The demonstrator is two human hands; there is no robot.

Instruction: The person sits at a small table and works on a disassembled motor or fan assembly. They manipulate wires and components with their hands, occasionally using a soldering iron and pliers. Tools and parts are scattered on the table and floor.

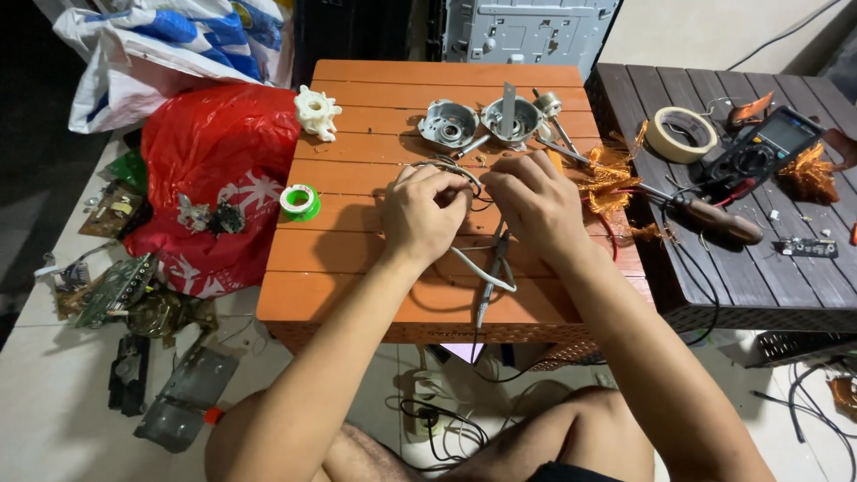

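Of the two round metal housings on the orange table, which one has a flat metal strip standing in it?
The right housing, nearer the dark table. A grey strip rises from it; the left housing shows only its open bowl.

An orange slatted table (357,268) carries a green solder spool (301,202) at left, a white plastic gear (317,112) far left, two grey metal motor housings (448,122) far centre, and tangled copper wire (611,178) at right.

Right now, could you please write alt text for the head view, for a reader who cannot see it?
Two bare hands, left hand and right hand, work thin grey wires together over a small orange slatted table. Behind them lie two round grey metal housings; a green solder spool sits left.
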